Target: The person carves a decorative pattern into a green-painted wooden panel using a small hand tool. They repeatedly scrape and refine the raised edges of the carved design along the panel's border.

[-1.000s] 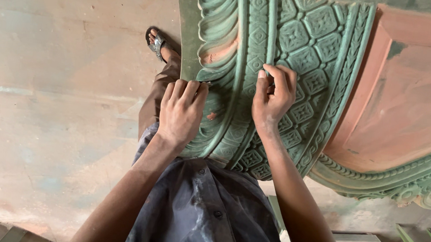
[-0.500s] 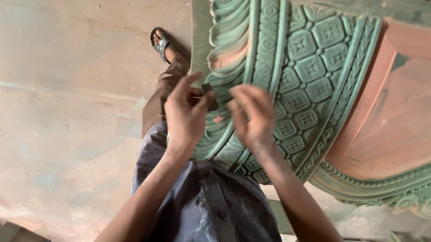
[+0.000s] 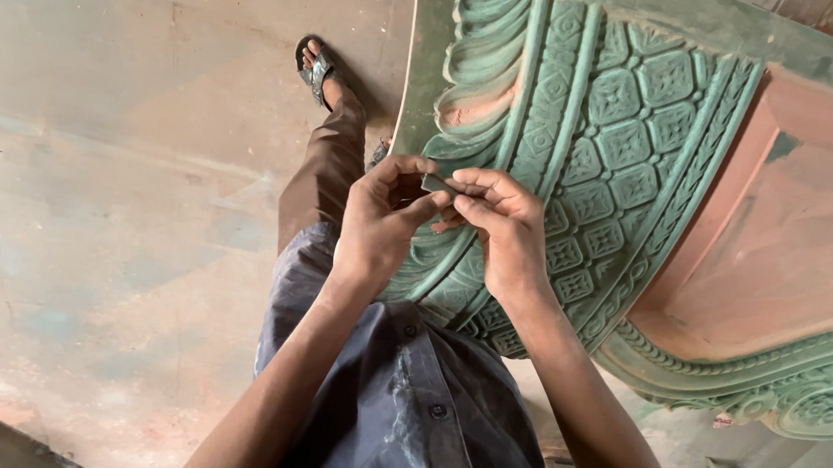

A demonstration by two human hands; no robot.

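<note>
Against the right side of the room stands a big carved panel point(image 3: 624, 150), green with bands of small square flowers, rope edging and scalloped leaves, and a bare reddish-brown field point(image 3: 781, 256) beyond the carving. Under it spreads the stained concrete floor point(image 3: 121, 177), pinkish with pale blue-green smears. The person stands close up in a dark blue buttoned shirt point(image 3: 405, 416) and brown trousers point(image 3: 328, 176), one foot forward in a sandal point(image 3: 316, 64). Both hands are raised in front of the panel's lower curve, meeting at the fingertips. The left hand point(image 3: 378, 227) and the right hand point(image 3: 503, 230) are each pinched on a small flat grey piece point(image 3: 436, 182), held between them just clear of the carving, thumbs and forefingers closed around its ends.
</note>
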